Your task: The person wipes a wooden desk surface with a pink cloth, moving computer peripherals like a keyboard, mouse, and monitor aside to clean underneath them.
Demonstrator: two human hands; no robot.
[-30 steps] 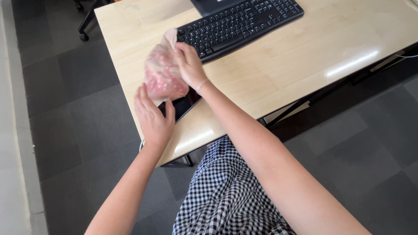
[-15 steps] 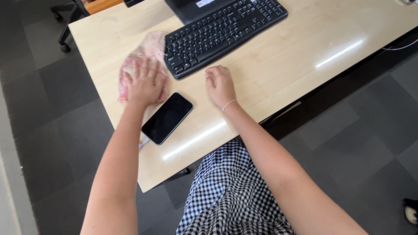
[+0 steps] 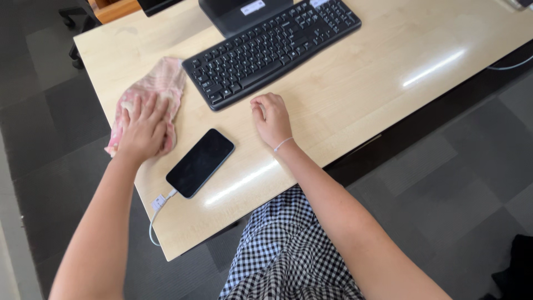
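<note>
My left hand [image 3: 142,129] lies flat, fingers spread, pressing on a pink patterned cloth [image 3: 161,83] at the left edge of a light wooden desk [image 3: 355,83]. Part of the cloth hangs over the desk's left side. My right hand [image 3: 271,118] rests on the desk with fingers curled loosely, holding nothing, just below a black keyboard [image 3: 272,47]. Between my hands lies a black phone [image 3: 200,163], screen dark, with a white cable [image 3: 158,208] plugged into its lower end.
A black monitor base [image 3: 239,12] stands behind the keyboard. A chair base [image 3: 72,22] and a wooden box [image 3: 114,8] show at the top left. Dark carpet tiles surround the desk. My checked skirt [image 3: 288,250] fills the lower middle.
A second ago both hands held the cloth up above the phone. My left hand has since pressed it flat on the desk and slid left; my right hand let go and rests by the keyboard.
</note>
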